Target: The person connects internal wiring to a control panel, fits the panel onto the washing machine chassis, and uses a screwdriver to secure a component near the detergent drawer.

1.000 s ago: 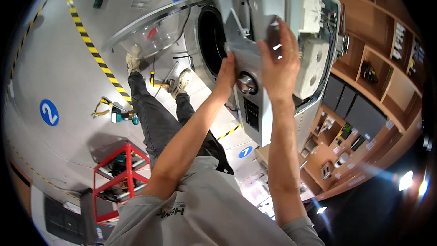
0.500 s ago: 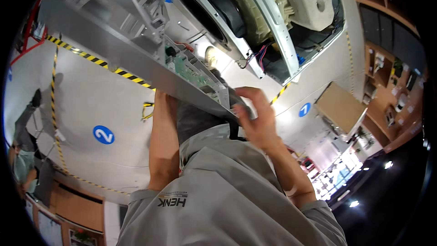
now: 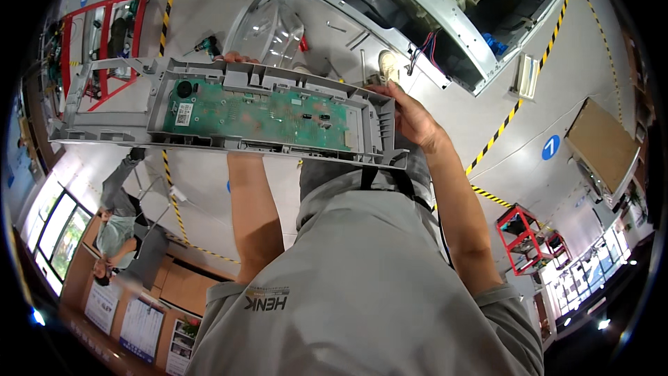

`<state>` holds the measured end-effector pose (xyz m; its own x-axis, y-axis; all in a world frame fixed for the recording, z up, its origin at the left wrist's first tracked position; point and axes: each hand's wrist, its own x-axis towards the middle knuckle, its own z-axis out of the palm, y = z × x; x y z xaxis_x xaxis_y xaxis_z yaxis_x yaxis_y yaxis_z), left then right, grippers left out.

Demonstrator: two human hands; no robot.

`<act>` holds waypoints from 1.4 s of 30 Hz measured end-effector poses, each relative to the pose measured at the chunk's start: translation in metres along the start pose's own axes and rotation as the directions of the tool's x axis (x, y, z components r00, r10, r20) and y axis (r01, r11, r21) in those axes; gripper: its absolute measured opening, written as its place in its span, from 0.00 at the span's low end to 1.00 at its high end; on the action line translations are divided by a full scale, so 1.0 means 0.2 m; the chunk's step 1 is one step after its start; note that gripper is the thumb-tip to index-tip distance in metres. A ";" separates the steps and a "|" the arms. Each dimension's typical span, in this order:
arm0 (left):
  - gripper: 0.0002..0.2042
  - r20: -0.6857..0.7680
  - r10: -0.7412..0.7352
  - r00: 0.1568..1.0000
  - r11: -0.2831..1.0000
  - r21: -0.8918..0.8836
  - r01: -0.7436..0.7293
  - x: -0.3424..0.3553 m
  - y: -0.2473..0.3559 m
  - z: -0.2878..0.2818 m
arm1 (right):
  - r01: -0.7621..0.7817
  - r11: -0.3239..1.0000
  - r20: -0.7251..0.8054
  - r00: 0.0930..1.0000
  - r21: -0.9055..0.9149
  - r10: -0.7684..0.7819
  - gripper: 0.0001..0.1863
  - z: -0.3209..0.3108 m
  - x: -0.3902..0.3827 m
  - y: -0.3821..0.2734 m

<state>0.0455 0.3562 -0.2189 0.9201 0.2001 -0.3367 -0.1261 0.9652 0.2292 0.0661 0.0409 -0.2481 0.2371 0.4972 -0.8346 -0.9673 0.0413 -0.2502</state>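
A long grey plastic control panel housing [image 3: 159, 101] is held in front of my body, its inner side facing up at me. Set into it is a green circuit board [image 3: 257, 117] with a round black part near its left end and a white label. My left hand [image 3: 241, 58] reaches beneath the housing; only its fingertips show, curled over the far edge. At the right end, my right hand [image 3: 415, 120] grips the frame, its fingers on the far corner. Most of the left palm is hidden under the housing.
An opened washing machine [image 3: 435, 24] lies at the far side, with loose coloured wires [image 3: 433, 49]. A clear plastic piece [image 3: 275, 28], a power drill [image 3: 207, 45] and hand tools are on the floor. A red cart [image 3: 104, 49] stands far left; a person [image 3: 118, 230] is at left.
The housing has swung from a steep edge-on tilt to nearly level, exposing the whole circuit board. My right hand has moved onto its right end and closed there.
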 end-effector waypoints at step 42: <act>0.18 0.167 -0.086 0.982 0.953 0.301 0.032 -0.29 0.04 0.16 | 0.147 0.496 -0.300 0.641 -0.856 -0.706 0.14 -0.31 0.38 0.32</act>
<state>0.0031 0.3473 -0.1691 0.9765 0.0859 -0.1979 0.0208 0.8755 0.4828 0.0286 0.0274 -0.3573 0.8624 0.0296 -0.5054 -0.3684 -0.6480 -0.6666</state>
